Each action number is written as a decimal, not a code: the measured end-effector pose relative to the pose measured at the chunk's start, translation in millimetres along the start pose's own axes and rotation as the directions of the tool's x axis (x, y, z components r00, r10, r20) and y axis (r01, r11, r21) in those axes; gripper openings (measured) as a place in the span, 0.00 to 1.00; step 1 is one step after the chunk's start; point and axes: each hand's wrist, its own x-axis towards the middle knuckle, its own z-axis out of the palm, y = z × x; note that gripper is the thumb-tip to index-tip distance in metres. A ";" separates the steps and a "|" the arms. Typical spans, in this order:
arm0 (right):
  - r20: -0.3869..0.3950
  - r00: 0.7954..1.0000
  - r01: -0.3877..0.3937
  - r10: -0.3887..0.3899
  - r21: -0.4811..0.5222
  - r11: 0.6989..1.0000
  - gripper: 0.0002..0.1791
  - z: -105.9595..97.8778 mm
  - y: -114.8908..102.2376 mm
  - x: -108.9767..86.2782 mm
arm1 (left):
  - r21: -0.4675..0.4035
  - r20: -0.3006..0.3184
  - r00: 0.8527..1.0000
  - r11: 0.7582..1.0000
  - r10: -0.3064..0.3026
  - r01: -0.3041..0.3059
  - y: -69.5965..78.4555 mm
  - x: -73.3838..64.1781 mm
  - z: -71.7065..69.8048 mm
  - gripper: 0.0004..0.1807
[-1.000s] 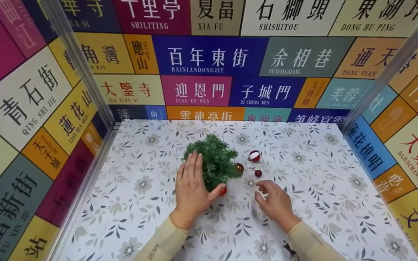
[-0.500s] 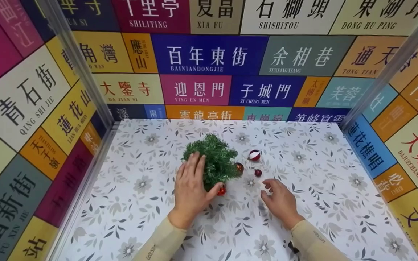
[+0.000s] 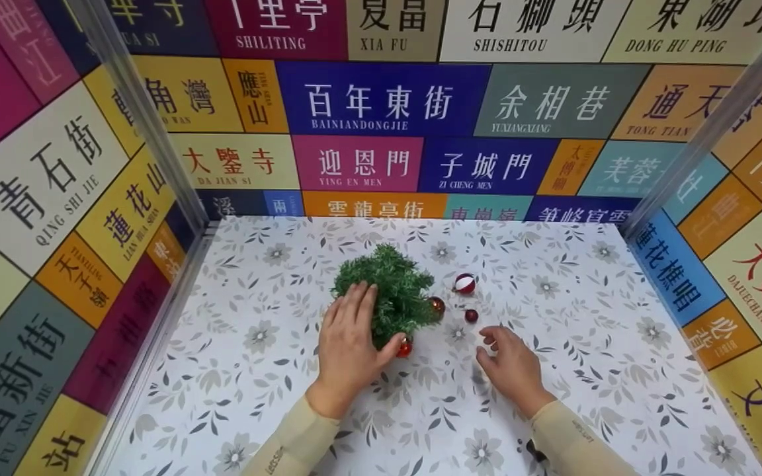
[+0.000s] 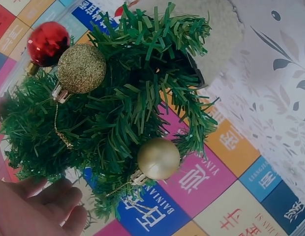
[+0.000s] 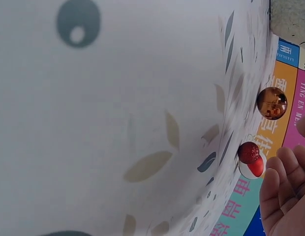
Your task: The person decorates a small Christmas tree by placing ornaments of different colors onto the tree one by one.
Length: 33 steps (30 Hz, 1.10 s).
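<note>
A small green artificial Christmas tree (image 3: 391, 291) stands mid-table in the head view. My left hand (image 3: 348, 350) lies against its near left side, fingers fairly straight, thumb beside a shiny red bauble (image 3: 405, 346). From the left wrist, the tree carries a red bauble (image 4: 48, 44), a glittery gold bauble (image 4: 81, 69) and a matte pale-gold bauble (image 4: 158, 158). My right hand (image 3: 516, 370) hovers or rests to the right, loosely curled and holding nothing. Beyond its fingers are a small dark red bauble (image 3: 471, 316), an amber bauble (image 3: 436, 309) and a red-and-white bauble (image 3: 465, 283).
A floral cloth covers the table (image 3: 249, 390). Panels of coloured signs form a back wall (image 3: 381, 99) and side walls left and right. A dark object (image 3: 536, 451) shows partly beside the right sleeve. The tree's pale base (image 4: 219, 44) appears in the left wrist view.
My right hand has drawn slightly to the right, away from the tree, then stays still. My left hand has shifted a little, and more of the red bauble by its thumb shows.
</note>
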 end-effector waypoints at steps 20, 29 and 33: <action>0.062 0.995 -0.073 0.074 -0.022 0.997 0.17 1.8 15.3 6.6 | -0.046 0.014 1.000 0.999 0.019 -0.019 -6.3 3.2 -3.9 0.44; 0.036 0.998 -0.058 0.059 -0.018 0.998 0.17 2.3 14.9 8.2 | -0.074 0.049 0.998 0.997 0.025 -0.022 -11.9 4.4 -7.9 0.43; 0.022 0.998 -0.051 0.052 -0.012 0.999 0.16 3.8 15.1 9.1 | -0.082 0.062 0.998 0.996 0.033 -0.028 -15.0 4.2 -9.9 0.43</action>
